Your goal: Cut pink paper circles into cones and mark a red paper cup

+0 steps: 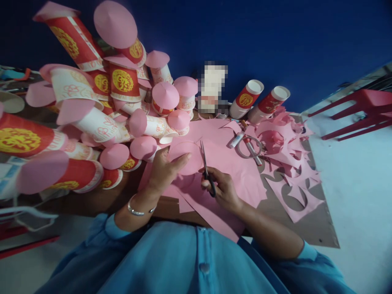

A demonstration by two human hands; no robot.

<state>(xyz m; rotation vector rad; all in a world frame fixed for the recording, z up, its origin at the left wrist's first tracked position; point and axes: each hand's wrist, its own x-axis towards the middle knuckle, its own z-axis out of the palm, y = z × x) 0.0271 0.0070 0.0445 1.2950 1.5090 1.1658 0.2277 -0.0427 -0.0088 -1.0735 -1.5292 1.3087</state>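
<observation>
My left hand (163, 169) pinches a piece of pink paper (187, 160) with a round outline on it, thumb on top. In my right hand (222, 185) is a pair of scissors (206, 167) with dark handles, fingers through the loops. The scissor blades point away from me, along the right edge of the held piece, and look nearly closed. Beneath both hands spread larger pink paper sheets (239, 175) on the brown table.
Paper cups with pink cone tops (124, 81) crowd the left side. Two cup stacks (246, 100) stand at the back. A clear tape roll (249, 146), a marker (253, 150) and pink scraps (286, 151) lie right. Beyond is a red stool (364, 104).
</observation>
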